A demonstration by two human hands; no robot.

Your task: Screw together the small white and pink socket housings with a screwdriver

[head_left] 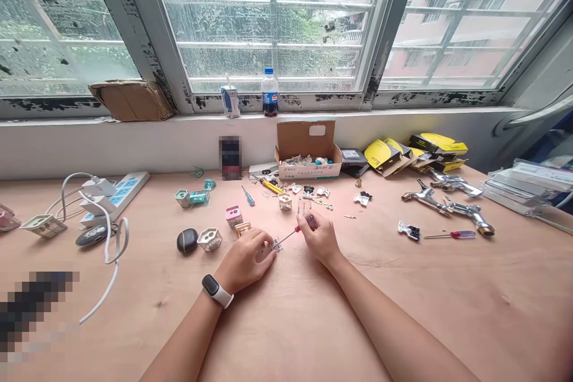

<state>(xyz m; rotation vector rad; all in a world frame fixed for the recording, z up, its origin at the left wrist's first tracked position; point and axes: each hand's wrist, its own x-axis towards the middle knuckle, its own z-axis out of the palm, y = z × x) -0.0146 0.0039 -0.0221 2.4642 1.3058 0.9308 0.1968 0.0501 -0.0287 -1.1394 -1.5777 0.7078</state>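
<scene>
Forearms (185, 328) of the person, nearest the camera, extend from the lower edge over a wooden table (290, 340). Barred windows (313, 42) fill the background. Along the table's far side stand an open printed box (308, 171) filled with small parts and several yellow-and-black boxes (380, 158), with metal taps (427, 197) lying in front of the latter. At far left, a power strip (128, 191) carries plugged-in white adapters (98, 194).

Left hand (246, 259), with a banded watch (217, 291) at the wrist, and right hand (323, 243) meet near the table's centre. Small hexagonal containers (209, 239) lie beyond and beside the left hand, which partly hides an orange container (243, 228). The right hand's fingers are clamped on the handle of a screwdriver (287, 236), its shaft slanting down to the left; these fingers also partly screen a clear holder (304, 205) behind. Smallest, a clear plastic piece (278, 244) is pinched between left thumb and fingers, just above or on the tabletop (contact indistinct), at the screwdriver's tip.
</scene>
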